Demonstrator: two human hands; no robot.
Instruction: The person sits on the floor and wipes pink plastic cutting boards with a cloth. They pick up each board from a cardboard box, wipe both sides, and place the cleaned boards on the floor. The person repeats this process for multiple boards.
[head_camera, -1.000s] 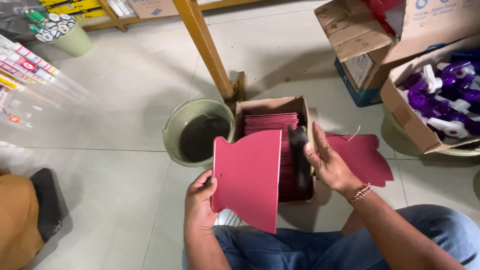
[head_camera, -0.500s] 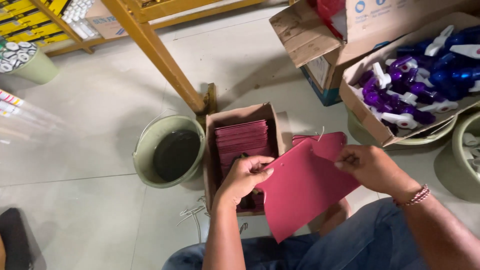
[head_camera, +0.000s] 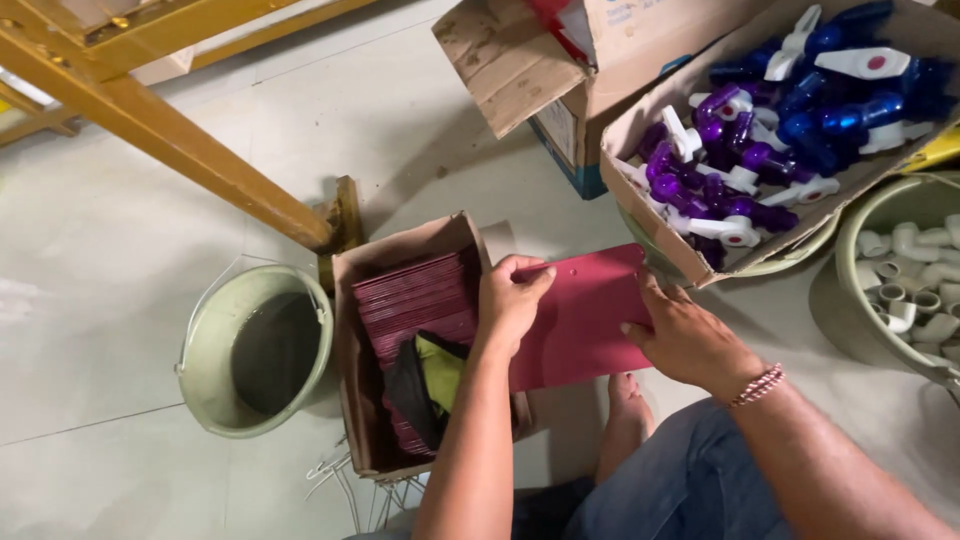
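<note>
Now both my hands on red card (head_camera: 585, 315): left hand (head_camera: 510, 300) fingers pinching its near end beside card box (head_camera: 400, 260), right hand (head_camera: 690, 340) pressing far end. Long axis runs left-right, just above my knee.

A pale tiled floor (head_camera: 140, 230) carries everything. On it stand a green bucket (head_camera: 255, 350), a small cardboard box (head_camera: 400, 340) of red cards just beside it, a yellow wooden leg (head_camera: 200, 160), an open carton (head_camera: 540, 70), and a box of purple and blue valves (head_camera: 780, 130).
</note>
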